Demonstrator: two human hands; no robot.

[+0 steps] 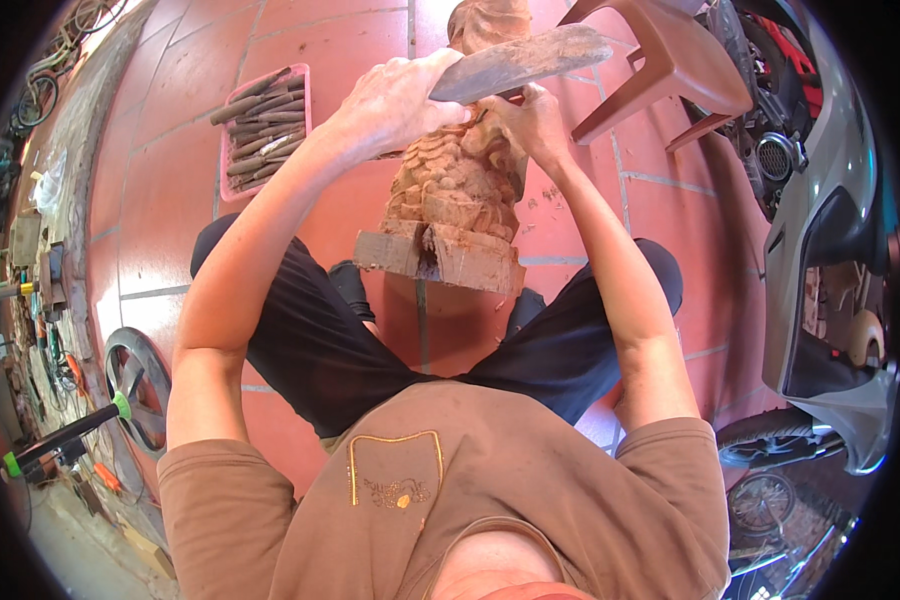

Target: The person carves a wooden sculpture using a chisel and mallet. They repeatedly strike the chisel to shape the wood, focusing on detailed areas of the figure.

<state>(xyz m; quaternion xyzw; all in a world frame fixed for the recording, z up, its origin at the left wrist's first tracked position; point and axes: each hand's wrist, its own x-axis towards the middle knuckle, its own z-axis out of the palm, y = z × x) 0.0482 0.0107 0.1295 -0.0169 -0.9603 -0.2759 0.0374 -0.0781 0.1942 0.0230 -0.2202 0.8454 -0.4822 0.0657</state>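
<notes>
Head view is showing a carved wooden figure (450,180) sitting between the person's parted knees, over the reddish tiled floor (175,200). Its notched, block-like base (445,258) is facing the person, while its rounded, grooved far end is pointing away; whether it is lying flat or leaning, I cannot tell. Rows of scale-like cuts are covering its middle. Just above the figure, a flat, worn wooden slab (520,62) is slanting across, its free end reaching up to the right. The left hand (400,98) is holding the slab's near end, its grip pinching the wood between thumb and fingers. The right hand (533,122) is bending its fingers close beside the figure's upper part, under the slab; something small and dark is showing by the fingertips, but I cannot tell what its grip is closing on, if anything.

Farther out, a pink tray (307,105) is lying to the left, carrying a heap of dark, slender tools (265,125). A brown plastic chair (660,75) is standing beyond the right hand, and a grey motorbike (820,240) is filling the right edge. Near the left elbow, a dark spoked wheel (120,350) is resting low.
</notes>
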